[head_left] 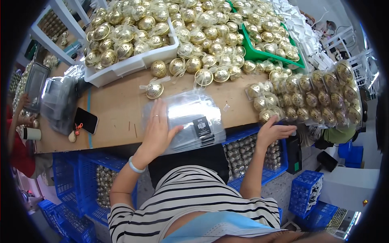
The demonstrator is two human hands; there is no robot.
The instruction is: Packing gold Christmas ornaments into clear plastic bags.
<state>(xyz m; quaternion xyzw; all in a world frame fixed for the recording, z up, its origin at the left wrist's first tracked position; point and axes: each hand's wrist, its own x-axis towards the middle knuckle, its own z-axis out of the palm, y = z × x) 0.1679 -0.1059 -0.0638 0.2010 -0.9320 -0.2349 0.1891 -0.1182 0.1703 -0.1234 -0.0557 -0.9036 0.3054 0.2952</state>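
My left hand [157, 129] lies flat with fingers stretched out on a stack of clear plastic packaging sheets or trays [184, 106]. A black label [202, 126] shows on the stack near the table's front edge. At the right, my right hand [274, 131] has its fingers extended beside clear packs of gold ball ornaments [316, 97]. Its fingertips are by the lower left corner of these packs; whether they touch, I cannot tell. Just beyond my left hand sits a loose gold ball ornament [154, 90] with a pale ribbon.
Gold balls fill a white bin [135, 65] and a green bin [279, 61], with more heaped between. White pieces [298, 28] pile far right. A phone [86, 120] and more clear packaging [60, 101] lie left. Blue crates [279, 162] stand below; another person's hand [25, 100] shows far left.
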